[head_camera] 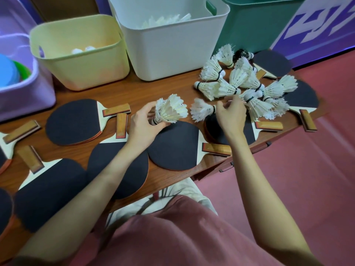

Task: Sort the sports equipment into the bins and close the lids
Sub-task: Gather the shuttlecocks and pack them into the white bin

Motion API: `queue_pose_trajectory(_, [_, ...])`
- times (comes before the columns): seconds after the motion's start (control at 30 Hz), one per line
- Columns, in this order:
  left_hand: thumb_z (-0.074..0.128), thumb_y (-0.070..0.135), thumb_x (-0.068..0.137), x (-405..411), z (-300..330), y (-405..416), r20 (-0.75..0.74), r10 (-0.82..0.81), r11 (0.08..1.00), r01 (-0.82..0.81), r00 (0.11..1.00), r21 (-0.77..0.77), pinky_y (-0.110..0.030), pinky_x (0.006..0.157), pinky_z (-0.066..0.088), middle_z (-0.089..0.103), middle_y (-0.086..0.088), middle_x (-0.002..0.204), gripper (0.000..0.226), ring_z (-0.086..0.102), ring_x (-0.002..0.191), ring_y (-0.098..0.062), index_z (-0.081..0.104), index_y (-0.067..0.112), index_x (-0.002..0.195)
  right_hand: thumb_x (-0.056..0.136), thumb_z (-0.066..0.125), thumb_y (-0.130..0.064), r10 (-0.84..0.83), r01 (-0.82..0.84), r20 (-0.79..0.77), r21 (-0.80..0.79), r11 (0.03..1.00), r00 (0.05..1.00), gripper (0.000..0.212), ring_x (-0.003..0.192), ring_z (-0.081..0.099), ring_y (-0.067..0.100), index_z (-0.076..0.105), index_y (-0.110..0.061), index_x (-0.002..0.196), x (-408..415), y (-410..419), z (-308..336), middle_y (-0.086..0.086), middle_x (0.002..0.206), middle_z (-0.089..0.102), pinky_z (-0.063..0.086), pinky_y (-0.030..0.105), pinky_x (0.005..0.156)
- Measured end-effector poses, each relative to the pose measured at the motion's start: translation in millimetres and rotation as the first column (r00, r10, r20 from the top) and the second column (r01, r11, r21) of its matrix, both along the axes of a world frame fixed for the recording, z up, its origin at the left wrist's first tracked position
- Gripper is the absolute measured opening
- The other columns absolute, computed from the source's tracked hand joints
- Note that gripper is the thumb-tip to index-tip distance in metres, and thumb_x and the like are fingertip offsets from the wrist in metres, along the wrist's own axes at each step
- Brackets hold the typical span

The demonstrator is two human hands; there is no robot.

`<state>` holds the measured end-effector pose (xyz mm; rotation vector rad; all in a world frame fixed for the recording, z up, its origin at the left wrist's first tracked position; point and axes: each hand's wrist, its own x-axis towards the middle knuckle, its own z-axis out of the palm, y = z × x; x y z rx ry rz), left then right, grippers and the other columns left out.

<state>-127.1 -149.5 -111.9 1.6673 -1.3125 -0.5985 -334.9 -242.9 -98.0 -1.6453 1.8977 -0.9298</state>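
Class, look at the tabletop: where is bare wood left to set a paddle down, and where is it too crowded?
Bare wood runs along the table in front of the yellow bin and white bin, above the paddles. The right end is crowded with the shuttlecock pile; the near edge is covered by overlapping paddles.

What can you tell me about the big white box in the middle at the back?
The white bin is a tall, smooth, plastic-looking tub with rounded corners and a thick rim. It stands upright at the back of the wooden table, between the yellow bin and the green bin. It has no lid on, and a handle slot shows near its top. White feathered shuttlecocks lie piled inside. No hand touches it.
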Motion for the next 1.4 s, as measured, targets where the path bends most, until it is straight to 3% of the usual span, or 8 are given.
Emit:
queue_pose_trajectory(0.17, [0.083,0.018,0.070,2,0,3,0.026,-0.008,1.000,0.008,1.000,-0.009,-0.023,0.093,0.049,0.063,0.013,0.110,0.058,0.061,0.102,-0.006,0.061,0.017,0.123,0.079,0.057,-0.058,0.186,-0.183,-0.006,0.135,0.974,0.983,0.058,0.101,0.052,0.020,0.057,-0.015,0.118,12,-3,1,0.006,0.115,0.051,0.043,0.031,0.085])
queue_pose_trajectory(0.3, [0.083,0.017,0.071,3,2,5,0.013,0.007,1.000,-0.006,1.000,-0.016,-0.016,0.092,0.047,0.062,0.013,0.113,0.058,0.059,0.104,-0.005,0.060,0.015,0.124,0.077,0.069,-0.042,0.304,-0.290,-0.178,0.101,0.952,0.936,0.048,0.112,0.048,0.026,0.060,-0.018,0.117,23,-4,-5,0.011,0.116,0.047,0.042,0.030,0.079])
queue_pose_trajectory(0.47, [0.083,0.019,0.071,8,6,9,0.013,0.046,0.999,-0.046,0.999,0.003,-0.003,0.085,0.041,0.060,0.017,0.110,0.059,0.057,0.101,0.000,0.059,0.017,0.125,0.077,0.060,-0.019,0.335,-0.343,-0.182,-0.011,0.939,0.925,0.037,0.055,0.025,0.017,0.034,-0.015,0.053,32,-8,1,0.005,0.064,0.031,0.020,0.029,0.050])
queue_pose_trajectory(0.57, [0.084,0.021,0.071,13,5,11,0.021,0.079,0.997,-0.079,0.997,0.008,-0.009,0.086,0.044,0.060,0.016,0.109,0.060,0.058,0.102,-0.003,0.059,0.018,0.125,0.068,0.050,-0.001,0.315,-0.341,-0.184,-0.137,0.930,0.931,0.030,0.060,0.010,0.018,0.026,-0.011,0.052,30,-2,11,0.008,0.057,0.016,0.014,0.031,0.051])
queue_pose_trajectory(0.7, [0.084,0.022,0.071,20,2,15,0.052,0.103,0.995,-0.103,0.993,0.000,-0.023,0.092,0.049,0.061,0.014,0.110,0.059,0.059,0.102,-0.005,0.060,0.017,0.125,0.075,0.052,-0.001,0.234,-0.203,0.106,-0.241,0.949,0.967,0.019,0.047,0.035,0.008,0.062,-0.006,0.059,27,10,23,-0.003,0.047,0.040,0.031,0.022,0.050])
queue_pose_trajectory(0.87, [0.083,0.022,0.072,22,-1,16,0.068,0.107,0.994,-0.107,0.992,-0.004,-0.022,0.092,0.048,0.064,0.010,0.114,0.057,0.059,0.104,-0.006,0.060,0.017,0.125,0.077,0.057,0.009,0.201,-0.223,0.618,-0.042,0.974,0.760,0.021,0.063,0.066,0.019,0.072,-0.006,0.079,36,25,36,0.006,0.074,0.070,0.054,0.026,0.060])
queue_pose_trajectory(1.1, [0.083,0.011,0.070,19,-2,11,0.064,0.015,1.000,-0.016,0.998,0.009,-0.002,0.087,0.039,0.063,0.014,0.112,0.056,0.058,0.104,0.000,0.062,0.015,0.122,0.082,0.058,0.008,0.251,-0.375,0.637,0.065,0.925,0.729,0.024,0.061,0.065,0.018,0.071,-0.011,0.077,45,29,33,0.010,0.072,0.069,0.055,0.024,0.062])
queue_pose_trajectory(1.4, [0.085,0.011,0.068,13,0,-5,-0.092,-0.086,0.995,0.090,0.992,0.045,-0.017,0.094,0.047,0.064,0.009,0.119,0.062,0.059,0.109,-0.005,0.061,0.016,0.125,0.083,0.061,0.009,0.164,-0.415,0.757,0.153,0.897,0.632,0.012,0.058,0.066,0.014,0.068,0.000,0.082,39,7,31,0.011,0.075,0.069,0.055,0.020,0.062])
